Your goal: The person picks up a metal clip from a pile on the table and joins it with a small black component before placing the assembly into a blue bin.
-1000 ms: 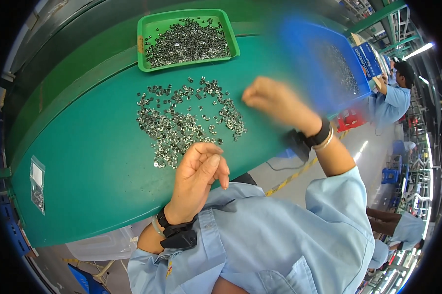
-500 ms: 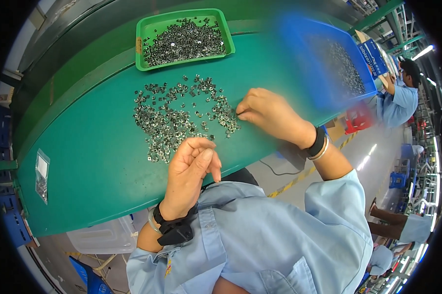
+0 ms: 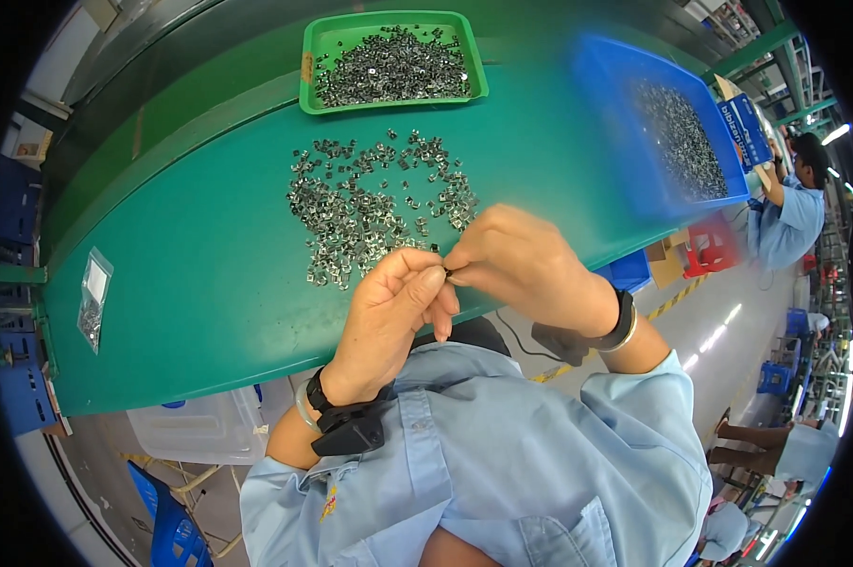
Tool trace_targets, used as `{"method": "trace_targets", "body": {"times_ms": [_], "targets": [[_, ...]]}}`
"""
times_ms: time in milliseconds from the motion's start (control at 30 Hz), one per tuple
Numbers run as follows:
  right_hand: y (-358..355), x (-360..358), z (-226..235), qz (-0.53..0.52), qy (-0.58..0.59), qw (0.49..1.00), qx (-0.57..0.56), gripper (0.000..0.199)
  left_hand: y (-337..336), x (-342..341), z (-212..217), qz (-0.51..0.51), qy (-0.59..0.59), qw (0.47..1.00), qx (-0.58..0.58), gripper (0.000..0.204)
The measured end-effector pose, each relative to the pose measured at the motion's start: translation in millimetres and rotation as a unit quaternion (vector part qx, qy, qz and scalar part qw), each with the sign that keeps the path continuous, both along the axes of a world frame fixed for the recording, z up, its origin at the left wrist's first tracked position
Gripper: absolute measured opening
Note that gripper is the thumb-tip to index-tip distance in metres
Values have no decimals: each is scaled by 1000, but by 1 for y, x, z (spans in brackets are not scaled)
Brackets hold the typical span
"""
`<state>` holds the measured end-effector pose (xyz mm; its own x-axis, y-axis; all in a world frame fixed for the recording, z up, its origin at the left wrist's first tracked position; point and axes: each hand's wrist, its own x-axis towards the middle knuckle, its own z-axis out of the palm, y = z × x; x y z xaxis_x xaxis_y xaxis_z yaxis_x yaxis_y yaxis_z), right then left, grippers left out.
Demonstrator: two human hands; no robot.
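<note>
Two bare hands meet just off the near edge of the scattered parts, over the green table (image 3: 190, 274). The left hand (image 3: 393, 312) reaches up from the lower left, its thumb lying along the bent forefinger and the other fingers curled loosely beneath; whether it grips anything, I cannot tell. The right hand (image 3: 525, 265), partly blurred, comes in from the right with its wrist bent, thumb and forefinger pinching one small dark part (image 3: 448, 273) at the left fingertips.

There is one green tray (image 3: 333, 40), one blue bin (image 3: 608, 104) and one clear bag (image 3: 94, 300). The loose metal parts (image 3: 341, 215) are too many to count, and more fill the tray and bin.

The pinched part is too small to show its direction or long axis; the loose ones point every way. The bag's long axis runs nearly away from the person.
</note>
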<state>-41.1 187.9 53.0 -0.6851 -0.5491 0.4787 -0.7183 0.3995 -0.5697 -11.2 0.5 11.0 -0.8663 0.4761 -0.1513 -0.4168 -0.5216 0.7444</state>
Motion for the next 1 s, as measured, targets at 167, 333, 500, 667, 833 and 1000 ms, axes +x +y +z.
{"method": "trace_targets", "body": {"times_ms": [167, 333, 500, 667, 833, 1000], "targets": [[-7, 8, -11, -12, 1, 999, -48, 20, -5, 2, -5, -19, -48, 996, 78, 18], [-10, 13, -16, -38, 10, 998, -58, 20, -6, 3, -1, -16, -53, 996, 76, 18], [-11, 16, -22, -52, 5, 996, -75, 21, -2, 6, 1, 0, -36, 998, 55, 18], [-13, 20, -26, -62, -9, 993, -98, 21, -2, 4, -4, -5, -38, 998, 49, 18], [-14, 27, -28, -63, -39, 989, -132, 21, 0, 6, -6, -22, -43, 994, 93, 15], [-12, 31, -28, -64, -62, 985, -147, 21, 3, 7, -6, -38, -38, 992, 111, 14]]}}
